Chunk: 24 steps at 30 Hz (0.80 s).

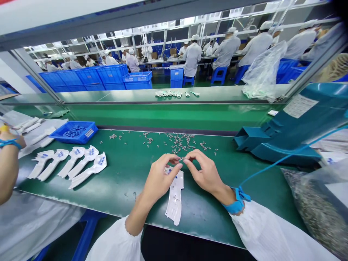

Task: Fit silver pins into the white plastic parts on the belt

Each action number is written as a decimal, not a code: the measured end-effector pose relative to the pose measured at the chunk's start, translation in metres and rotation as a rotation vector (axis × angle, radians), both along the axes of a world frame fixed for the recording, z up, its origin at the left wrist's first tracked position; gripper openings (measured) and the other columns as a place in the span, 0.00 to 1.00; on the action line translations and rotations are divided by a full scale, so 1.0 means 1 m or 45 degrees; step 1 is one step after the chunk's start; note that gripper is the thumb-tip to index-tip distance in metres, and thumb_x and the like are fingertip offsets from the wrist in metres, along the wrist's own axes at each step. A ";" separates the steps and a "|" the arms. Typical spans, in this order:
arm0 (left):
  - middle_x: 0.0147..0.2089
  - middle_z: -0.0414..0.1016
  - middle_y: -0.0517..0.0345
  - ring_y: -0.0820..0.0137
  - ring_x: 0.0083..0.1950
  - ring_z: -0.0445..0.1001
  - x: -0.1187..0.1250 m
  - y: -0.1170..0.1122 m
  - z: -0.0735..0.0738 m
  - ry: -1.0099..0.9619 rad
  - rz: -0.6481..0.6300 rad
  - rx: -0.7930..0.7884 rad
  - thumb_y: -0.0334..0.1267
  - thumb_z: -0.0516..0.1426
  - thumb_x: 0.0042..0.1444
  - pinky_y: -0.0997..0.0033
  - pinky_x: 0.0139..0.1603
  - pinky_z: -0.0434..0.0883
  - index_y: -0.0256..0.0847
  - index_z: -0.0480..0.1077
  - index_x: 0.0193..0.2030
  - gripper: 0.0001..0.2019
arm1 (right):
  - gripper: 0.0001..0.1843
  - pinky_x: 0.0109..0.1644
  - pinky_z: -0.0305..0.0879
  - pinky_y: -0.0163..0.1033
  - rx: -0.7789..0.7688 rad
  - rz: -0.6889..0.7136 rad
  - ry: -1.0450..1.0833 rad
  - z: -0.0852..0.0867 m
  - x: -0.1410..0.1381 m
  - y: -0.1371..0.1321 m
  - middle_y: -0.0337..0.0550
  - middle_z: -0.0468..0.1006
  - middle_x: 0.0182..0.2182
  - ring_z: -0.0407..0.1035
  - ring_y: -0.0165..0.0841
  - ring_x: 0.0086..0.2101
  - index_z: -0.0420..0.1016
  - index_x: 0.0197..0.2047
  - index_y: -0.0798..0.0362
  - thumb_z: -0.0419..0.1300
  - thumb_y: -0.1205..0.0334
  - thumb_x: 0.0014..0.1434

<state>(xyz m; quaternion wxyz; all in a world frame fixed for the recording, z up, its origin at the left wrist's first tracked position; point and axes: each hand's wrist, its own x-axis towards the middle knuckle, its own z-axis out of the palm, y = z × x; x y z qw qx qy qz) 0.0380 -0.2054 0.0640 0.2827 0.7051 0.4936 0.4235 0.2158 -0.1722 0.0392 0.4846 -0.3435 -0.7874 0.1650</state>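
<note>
Over the green workbench (127, 170), my left hand (159, 177) and my right hand (205, 172) meet fingertip to fingertip. Both pinch a tiny metal part (182, 158), too small for me to tell its kind. Just beneath them a white curved plastic piece (174, 204) lies on the bench, its upper end partly hidden by my left hand, with a bit of blue showing there. Beyond my fingertips is a loose scatter of small metal parts (181, 142). A blue wrist strap (237, 203) with a cord circles my right wrist.
At left lie several white plastic pieces (91, 166) beside a blue bin (88, 131) of small blue parts. A co-worker's arm (8, 170) reaches in there. On the right are a teal machine housing (282, 127) and a bag of metal parts (320, 210). Behind runs a green conveyor (122, 96).
</note>
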 end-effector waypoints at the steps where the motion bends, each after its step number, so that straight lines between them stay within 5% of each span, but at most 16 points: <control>1: 0.44 0.78 0.60 0.70 0.45 0.75 0.000 0.000 -0.001 0.080 0.007 0.075 0.38 0.57 0.65 0.71 0.45 0.69 0.44 0.72 0.46 0.05 | 0.04 0.38 0.67 0.39 -0.016 0.010 -0.002 0.000 0.000 0.000 0.40 0.72 0.32 0.69 0.33 0.33 0.68 0.38 0.50 0.56 0.67 0.67; 11: 0.38 0.73 0.53 0.63 0.41 0.68 0.010 0.000 -0.005 0.211 0.072 0.168 0.36 0.51 0.66 0.62 0.45 0.62 0.41 0.72 0.41 0.08 | 0.04 0.42 0.69 0.42 0.190 -0.008 -0.140 -0.003 0.002 0.003 0.44 0.75 0.34 0.70 0.36 0.36 0.69 0.41 0.51 0.55 0.69 0.67; 18: 0.29 0.65 0.62 0.72 0.31 0.61 0.023 -0.009 0.003 -0.203 0.058 -0.096 0.40 0.50 0.67 0.71 0.33 0.57 0.41 0.67 0.33 0.12 | 0.08 0.42 0.73 0.45 0.617 -0.133 -0.219 0.004 0.003 0.004 0.47 0.78 0.34 0.72 0.38 0.36 0.70 0.44 0.53 0.57 0.73 0.64; 24: 0.23 0.47 0.69 0.76 0.21 0.49 0.042 -0.008 0.014 -0.753 -0.021 -0.468 0.46 0.46 0.66 0.76 0.23 0.53 0.42 0.58 0.31 0.14 | 0.11 0.43 0.74 0.45 0.843 -0.202 -0.297 0.005 0.008 0.012 0.46 0.80 0.35 0.73 0.38 0.39 0.72 0.45 0.53 0.59 0.75 0.61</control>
